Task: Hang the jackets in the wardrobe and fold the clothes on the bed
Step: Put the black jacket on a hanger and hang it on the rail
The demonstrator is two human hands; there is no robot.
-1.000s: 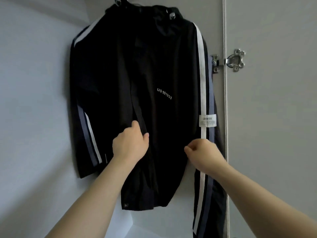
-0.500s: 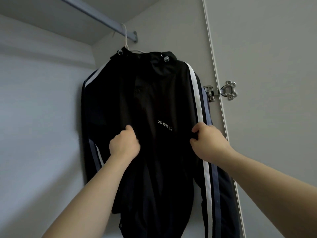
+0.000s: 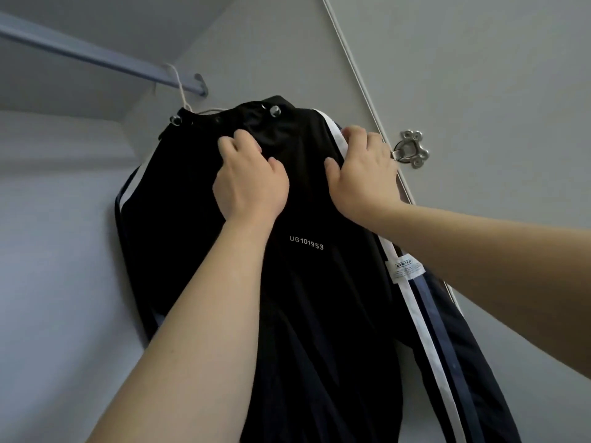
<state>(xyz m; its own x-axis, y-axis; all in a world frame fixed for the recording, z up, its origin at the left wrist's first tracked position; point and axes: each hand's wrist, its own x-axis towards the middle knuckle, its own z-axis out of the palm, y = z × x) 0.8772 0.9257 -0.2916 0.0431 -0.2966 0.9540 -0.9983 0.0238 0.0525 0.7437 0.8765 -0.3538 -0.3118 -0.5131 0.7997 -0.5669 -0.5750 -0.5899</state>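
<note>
A black jacket (image 3: 307,282) with white and blue sleeve stripes and the print "UG101953" hangs on a white hanger (image 3: 179,87) from the wardrobe rail (image 3: 96,59). My left hand (image 3: 249,177) grips the fabric high on the chest, just below the collar. My right hand (image 3: 364,174) grips the jacket's right shoulder at the white stripe. The lower hem is out of view.
The wardrobe's grey back wall (image 3: 48,251) lies to the left. The open wardrobe door (image 3: 479,75) stands to the right, with a metal hinge (image 3: 412,148) right beside my right hand. The wardrobe ceiling is just above the rail.
Both hands have slid up the jacket from its lower front to the chest and shoulder near the collar. The view has tilted upward, showing the rail.
</note>
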